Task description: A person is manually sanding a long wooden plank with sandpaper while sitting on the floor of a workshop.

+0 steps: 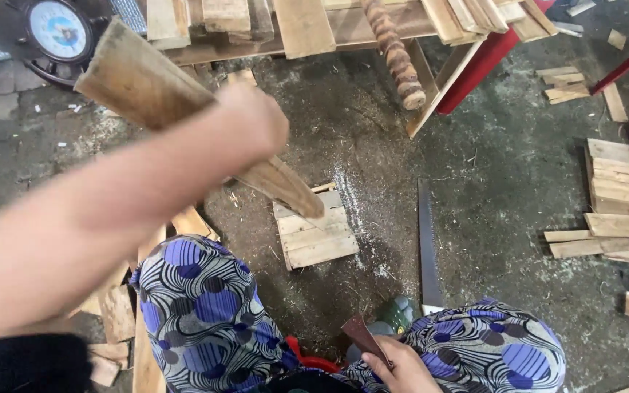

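My left hand [252, 124] is raised across the view and grips a long wooden plank [147, 91], which slants from upper left down to the right. The plank's lower end hangs over a small stack of short boards [314, 229] lying on the dirty floor. My right hand [402, 367] rests low between my knees, closed on a dark reddish-brown flat piece [364, 338]. My knees [205, 313] in blue patterned cloth fill the bottom of the view.
A saw blade [427, 244] lies on the floor right of the boards. A turned wooden spindle [396, 52] leans from a pallet stack at the top. More planks [624, 200] lie at the right, a round clock [58, 30] at top left, and scraps at the left.
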